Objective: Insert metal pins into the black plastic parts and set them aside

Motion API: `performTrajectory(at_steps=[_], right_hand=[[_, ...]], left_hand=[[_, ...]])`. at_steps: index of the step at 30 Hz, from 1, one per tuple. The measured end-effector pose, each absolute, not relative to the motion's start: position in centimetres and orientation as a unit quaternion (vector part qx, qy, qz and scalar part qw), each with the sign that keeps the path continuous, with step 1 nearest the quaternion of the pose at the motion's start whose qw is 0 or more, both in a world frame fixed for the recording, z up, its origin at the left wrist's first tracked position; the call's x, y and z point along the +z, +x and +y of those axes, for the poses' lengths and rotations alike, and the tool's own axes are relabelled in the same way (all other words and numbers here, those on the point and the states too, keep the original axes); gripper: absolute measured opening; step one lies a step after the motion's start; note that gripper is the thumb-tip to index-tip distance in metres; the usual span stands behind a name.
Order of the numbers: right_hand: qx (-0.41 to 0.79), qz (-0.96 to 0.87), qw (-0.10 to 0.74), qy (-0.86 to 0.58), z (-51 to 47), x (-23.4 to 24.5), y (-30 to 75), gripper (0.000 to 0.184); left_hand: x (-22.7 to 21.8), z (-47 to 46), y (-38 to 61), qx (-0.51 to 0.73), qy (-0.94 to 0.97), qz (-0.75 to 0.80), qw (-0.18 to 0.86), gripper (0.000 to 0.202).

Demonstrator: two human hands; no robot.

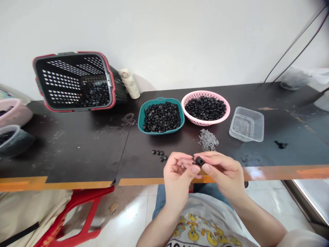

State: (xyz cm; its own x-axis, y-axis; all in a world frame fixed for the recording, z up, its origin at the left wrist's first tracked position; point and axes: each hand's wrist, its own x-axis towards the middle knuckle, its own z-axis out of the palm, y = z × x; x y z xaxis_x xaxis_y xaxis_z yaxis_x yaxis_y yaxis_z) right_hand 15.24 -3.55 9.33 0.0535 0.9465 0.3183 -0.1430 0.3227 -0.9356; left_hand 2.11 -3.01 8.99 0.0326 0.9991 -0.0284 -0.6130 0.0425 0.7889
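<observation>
White cartoon-print shirt [203,206] at bottom centre; just above, left hand [178,176] and right hand [227,171] both pinching a tiny black piece [199,160], kinda blocky.

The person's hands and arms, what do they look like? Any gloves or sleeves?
The left hand and right hand are bare: no gloves, rings or bracelets show. Both forearms are uncovered too. A white cloth sleeve shows near the right elbow; on the left, none is in view.
</observation>
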Motion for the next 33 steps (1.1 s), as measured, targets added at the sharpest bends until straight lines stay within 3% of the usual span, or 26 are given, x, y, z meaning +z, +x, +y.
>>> performTrajectory(at_steps=[5,11,16,24,33], right_hand=[[0.506,-0.475,0.614,-0.376,-4.0,9.8,15.3,0.025],[0.465,-0.523,0.622,-0.352,-3.9,8.9,15.5,0.026],[0.501,-0.486,0.639,-0.324,-4.0,8.1,15.3,0.023],[0.571,-0.399,0.628,-0.349,-4.7,9.3,14.5,0.012],[0.706,-0.364,0.53,-0.298,-3.3,9.9,15.1,0.022]], left_hand=[[9.1,-3.1,2.2,0.646,0.354,0.314,0.599,0.019],[10.0,-3.2,2.2,0.675,0.44,0.343,0.483,0.019],[10.4,-3.4,2.2,0.678,0.49,0.364,0.409,0.018],[10.5,-3.2,2.4,0.673,0.468,0.362,0.443,0.022],[10.5,-2.8,1.8,0.64,0.494,0.386,0.445,0.041]])
